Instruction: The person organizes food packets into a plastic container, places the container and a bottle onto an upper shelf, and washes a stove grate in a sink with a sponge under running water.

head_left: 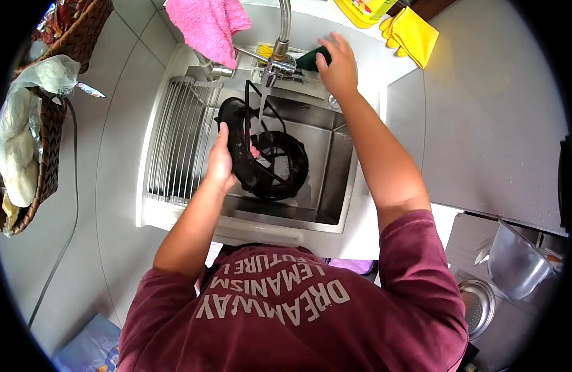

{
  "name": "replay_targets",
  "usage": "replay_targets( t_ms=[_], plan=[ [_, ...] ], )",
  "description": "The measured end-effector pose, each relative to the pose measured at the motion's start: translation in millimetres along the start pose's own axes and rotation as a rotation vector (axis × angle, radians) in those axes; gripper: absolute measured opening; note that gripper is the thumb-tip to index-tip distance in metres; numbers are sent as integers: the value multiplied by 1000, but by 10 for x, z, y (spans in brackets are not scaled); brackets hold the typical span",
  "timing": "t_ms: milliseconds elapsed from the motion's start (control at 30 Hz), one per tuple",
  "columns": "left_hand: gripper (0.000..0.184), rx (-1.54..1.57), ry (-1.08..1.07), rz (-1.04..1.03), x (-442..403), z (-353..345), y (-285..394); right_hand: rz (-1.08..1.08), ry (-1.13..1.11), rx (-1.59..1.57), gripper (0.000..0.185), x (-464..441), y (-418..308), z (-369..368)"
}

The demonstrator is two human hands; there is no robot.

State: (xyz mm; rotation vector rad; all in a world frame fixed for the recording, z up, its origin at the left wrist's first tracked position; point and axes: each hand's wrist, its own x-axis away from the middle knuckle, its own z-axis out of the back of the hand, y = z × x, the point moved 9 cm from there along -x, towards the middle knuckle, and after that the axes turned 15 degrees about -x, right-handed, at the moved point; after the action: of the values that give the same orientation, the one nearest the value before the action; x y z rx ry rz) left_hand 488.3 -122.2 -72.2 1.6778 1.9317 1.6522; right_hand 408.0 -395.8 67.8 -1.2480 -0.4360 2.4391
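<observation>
My left hand (221,162) is closed on a thick, curved black ring-like piece (237,133), held tilted over the sink. The thumb lies on its near side and some fingertips show through behind it. A round black stove grate (298,158) with bars sits below it in the sink (335,167); where the two pieces meet is unclear. Water runs from the faucet (280,65) beside the held piece. Behind the faucet, my right hand (340,67) has its fingers apart at the right end of a dark green scouring pad (308,61). Whether it touches the pad is unclear.
A ribbed drying rack (177,142) covers the sink's left side. A pink cloth (208,28) hangs left of the faucet. Yellow gloves (413,37) and a yellow bottle (365,9) are at the back right. Woven baskets (47,164) stand on the left counter.
</observation>
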Motion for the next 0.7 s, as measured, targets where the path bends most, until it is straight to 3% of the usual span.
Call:
replay_targets(
  t_ms=[67,200,300,400,500,633,667,700],
  plan=[
    [67,21,-37,-33,0,-13,72,-17,-67,-281,17,154,-196,47],
    [73,175,-132,-89,54,25,167,-512,-37,-485,18,1187,52,-58],
    [76,309,-243,-160,32,113,177,-1226,152,-717,34,2343,839,-296],
    [75,402,-321,-216,-14,156,133,-1750,-50,-1273,64,2949,535,-712],
    [69,415,-349,-174,-160,180,-70,-1646,-18,-1653,76,2299,-195,-639],
    [51,390,-372,-15,-286,252,-426,-1609,154,-1315,43,2194,-51,-375],
    [50,303,-321,-12,-303,299,-502,-1608,267,-1381,35,2119,-123,-277],
    [53,265,-331,-6,-253,244,-512,-1543,269,-1358,37,2240,74,-318]
  ],
)
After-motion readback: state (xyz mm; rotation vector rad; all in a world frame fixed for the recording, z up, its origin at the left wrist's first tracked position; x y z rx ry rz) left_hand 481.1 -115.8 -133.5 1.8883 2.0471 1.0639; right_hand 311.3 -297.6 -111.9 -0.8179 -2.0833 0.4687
